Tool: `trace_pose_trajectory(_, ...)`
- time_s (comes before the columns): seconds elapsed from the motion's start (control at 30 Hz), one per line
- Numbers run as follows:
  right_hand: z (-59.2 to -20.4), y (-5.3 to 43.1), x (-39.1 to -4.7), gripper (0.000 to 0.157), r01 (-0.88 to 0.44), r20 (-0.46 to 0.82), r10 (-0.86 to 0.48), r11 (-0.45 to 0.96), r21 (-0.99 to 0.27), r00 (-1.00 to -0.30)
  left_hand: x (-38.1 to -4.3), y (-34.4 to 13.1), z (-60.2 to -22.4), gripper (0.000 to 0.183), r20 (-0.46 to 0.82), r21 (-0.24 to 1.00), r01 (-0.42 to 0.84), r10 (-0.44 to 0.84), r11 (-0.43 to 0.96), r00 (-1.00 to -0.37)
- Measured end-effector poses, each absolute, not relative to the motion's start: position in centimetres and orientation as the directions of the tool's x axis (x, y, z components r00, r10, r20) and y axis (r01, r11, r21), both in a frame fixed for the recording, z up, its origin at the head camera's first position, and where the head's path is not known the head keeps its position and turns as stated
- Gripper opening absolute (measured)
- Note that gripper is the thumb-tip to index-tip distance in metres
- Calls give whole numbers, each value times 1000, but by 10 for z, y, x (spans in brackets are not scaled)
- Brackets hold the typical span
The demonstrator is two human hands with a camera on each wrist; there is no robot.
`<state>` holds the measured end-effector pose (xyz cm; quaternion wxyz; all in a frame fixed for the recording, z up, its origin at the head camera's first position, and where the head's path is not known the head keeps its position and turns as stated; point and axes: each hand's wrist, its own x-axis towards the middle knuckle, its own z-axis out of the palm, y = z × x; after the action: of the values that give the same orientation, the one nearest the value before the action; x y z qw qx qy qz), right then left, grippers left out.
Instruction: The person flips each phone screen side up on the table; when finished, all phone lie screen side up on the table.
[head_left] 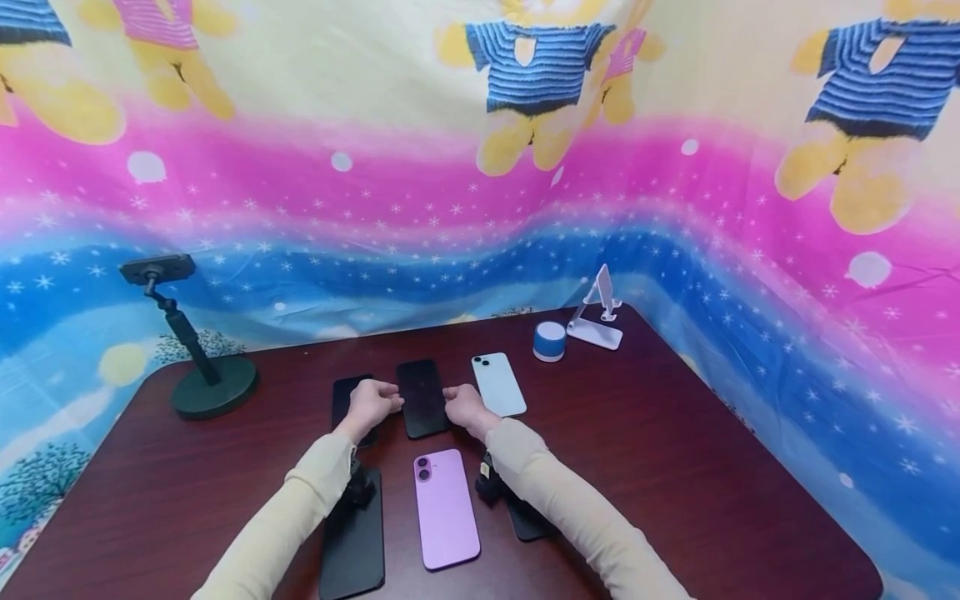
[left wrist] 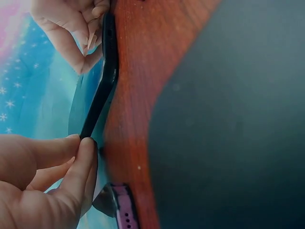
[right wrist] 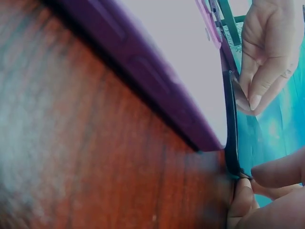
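Both hands are at a black phone (head_left: 422,398) in the middle of the back row, screen side up. My left hand (head_left: 372,406) pinches its left edge between thumb and fingers, which the left wrist view shows on the phone's rim (left wrist: 97,102). At the opposite edge my right hand (head_left: 467,408) pinches the phone, thumb above and fingers under the rim in the right wrist view. Another dark phone (head_left: 347,392) lies partly behind my left hand. A pale blue phone (head_left: 500,385) lies back up beside my right hand.
A purple phone (head_left: 447,510) lies nearer, between a black phone (head_left: 352,537) and another dark phone (head_left: 531,523) half hidden by the right sleeve. Toward the back stand a dark green phone stand (head_left: 213,387), a blue-and-white cylinder (head_left: 549,342) and a white folding stand (head_left: 596,332).
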<state>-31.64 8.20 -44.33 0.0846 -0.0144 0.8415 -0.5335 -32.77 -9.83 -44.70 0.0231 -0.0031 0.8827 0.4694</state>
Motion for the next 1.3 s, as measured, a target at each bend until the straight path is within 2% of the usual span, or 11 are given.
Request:
trace_pose_trajectory(0.27,-451,85,-322,45,71,-145,-150,418,-906,-978,-331,-99,-446,31,-51,800,-29,19,599,-999)
trace_pose_trajectory(0.53,-454,87,-323,45,134,-199,-193,306,-942,-961,-330,-98,-443,30,-33,745,-1,36,667,-999)
trace_pose_trajectory(1.3,-451,92,-320,41,124,-205,-208,346,-930,-956,-328,-97,-443,33,-52,759,3,65,651,-997)
